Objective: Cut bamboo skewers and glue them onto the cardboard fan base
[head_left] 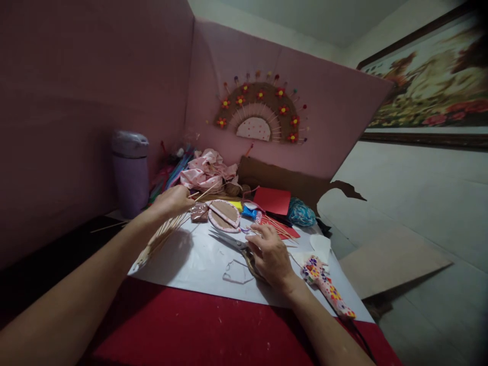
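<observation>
My left hand (173, 201) is closed on a few thin wooden sticks (206, 191), whose ends stick out past the fingers. Beneath that wrist a bundle of similar sticks (162, 239) slants across the white sheet. My right hand (270, 254) is curled over the handles of a pair of scissors (232, 241), partly hiding them; the blades point left, slightly apart. Just beyond the blades sits a round cardboard piece (224, 216) with a pink spotted fabric border. A small clear plastic piece (236, 272) lies beside the scissors' handles.
At the right lies a flower-patterned glue gun (328, 287) with a cord. Behind are red card (272, 200), blue yarn (302, 212), crumpled pink fabric (208, 170) and a brown cardboard strip (282, 175). A lilac tumbler (131, 175) stands left. A decorated half-circle (259, 104) hangs on the pink panel.
</observation>
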`<state>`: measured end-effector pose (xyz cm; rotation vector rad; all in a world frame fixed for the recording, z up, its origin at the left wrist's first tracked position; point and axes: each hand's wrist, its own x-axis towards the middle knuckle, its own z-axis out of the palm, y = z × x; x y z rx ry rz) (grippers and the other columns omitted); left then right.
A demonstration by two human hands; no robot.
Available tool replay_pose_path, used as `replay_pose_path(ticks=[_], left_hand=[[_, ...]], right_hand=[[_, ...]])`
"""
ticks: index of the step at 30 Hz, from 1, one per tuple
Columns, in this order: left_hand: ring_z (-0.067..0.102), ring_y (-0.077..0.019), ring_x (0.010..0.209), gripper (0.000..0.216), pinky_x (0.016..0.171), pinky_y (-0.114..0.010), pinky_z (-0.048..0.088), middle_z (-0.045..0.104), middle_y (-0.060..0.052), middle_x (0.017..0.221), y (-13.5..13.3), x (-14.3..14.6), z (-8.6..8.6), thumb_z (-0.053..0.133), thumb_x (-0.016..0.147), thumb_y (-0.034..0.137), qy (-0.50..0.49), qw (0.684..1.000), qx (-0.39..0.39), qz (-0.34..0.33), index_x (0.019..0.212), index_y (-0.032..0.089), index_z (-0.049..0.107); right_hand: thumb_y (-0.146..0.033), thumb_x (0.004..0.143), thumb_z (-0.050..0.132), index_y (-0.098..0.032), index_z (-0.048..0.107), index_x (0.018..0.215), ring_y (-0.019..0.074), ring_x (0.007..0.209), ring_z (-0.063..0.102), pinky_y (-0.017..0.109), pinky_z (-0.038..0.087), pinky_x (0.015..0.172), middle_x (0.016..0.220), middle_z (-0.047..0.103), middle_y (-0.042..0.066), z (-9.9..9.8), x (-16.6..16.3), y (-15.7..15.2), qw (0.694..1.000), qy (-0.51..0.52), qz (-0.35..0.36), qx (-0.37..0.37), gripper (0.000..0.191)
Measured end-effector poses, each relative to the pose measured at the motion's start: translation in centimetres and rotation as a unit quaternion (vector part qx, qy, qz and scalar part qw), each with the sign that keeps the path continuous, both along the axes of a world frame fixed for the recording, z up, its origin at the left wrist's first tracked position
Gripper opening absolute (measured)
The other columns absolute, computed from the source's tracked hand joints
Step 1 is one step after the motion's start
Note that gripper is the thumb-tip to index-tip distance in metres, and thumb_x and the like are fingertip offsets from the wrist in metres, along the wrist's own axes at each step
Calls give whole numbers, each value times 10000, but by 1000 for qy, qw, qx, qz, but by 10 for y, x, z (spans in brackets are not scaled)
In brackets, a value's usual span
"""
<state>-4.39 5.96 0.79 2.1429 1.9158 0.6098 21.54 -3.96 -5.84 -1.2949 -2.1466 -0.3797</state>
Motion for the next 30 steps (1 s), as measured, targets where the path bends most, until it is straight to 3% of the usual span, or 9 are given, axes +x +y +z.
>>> replay_pose_path(ticks=[4,6,9,11,14,21,30], left_hand=[[340,-79,408,249,425,-222,215,376,34,442,-5,-5,10,543,679,313,-214,973,71,-55,500,170,445],[319,-60,402,220,408,-204,200,412,41,477,-12,-2,16,554,702,317,-346,927,102,-100,577,162,461],[320,-41,397,173,392,-173,194,483,48,554,-26,8,24,595,703,272,-521,829,77,-185,777,163,483],[327,-34,410,213,398,-161,200,492,50,586,-35,19,22,605,718,262,-576,781,40,-236,869,163,494],[406,-47,487,208,452,-164,278,512,34,634,-45,40,8,617,731,269,-606,737,-30,-297,850,158,487],[471,-90,624,187,613,-233,368,505,19,660,-57,79,-33,557,810,319,-600,691,-93,-392,810,156,465],[459,-97,633,256,606,-241,375,497,9,696,-63,87,-33,602,775,371,-581,700,-76,-408,789,152,470]], right_hand=[[-139,830,522,-191,670,890,265,1053,466,411,436,867,1118,579,112,-1,0,0,1000,0,2,-9,167],[-135,829,522,-192,670,889,266,1049,468,414,433,867,1116,581,114,-2,0,0,1000,2,5,-13,170],[-138,829,523,-194,673,879,267,1047,471,418,426,868,1109,584,117,-3,0,1,1000,14,18,-17,167],[-152,835,524,-198,674,880,261,1038,480,413,422,867,1094,589,113,-4,-1,2,998,39,36,-21,163],[-196,855,525,-206,675,873,228,962,519,379,427,841,982,614,90,-4,-5,1,990,112,73,-42,152],[-271,890,488,-185,650,761,153,676,499,280,391,637,688,541,18,-6,-23,-7,962,229,97,-115,224],[-239,885,445,-169,586,735,135,644,467,253,371,602,674,520,0,-10,-31,-6,939,287,108,-157,217]])
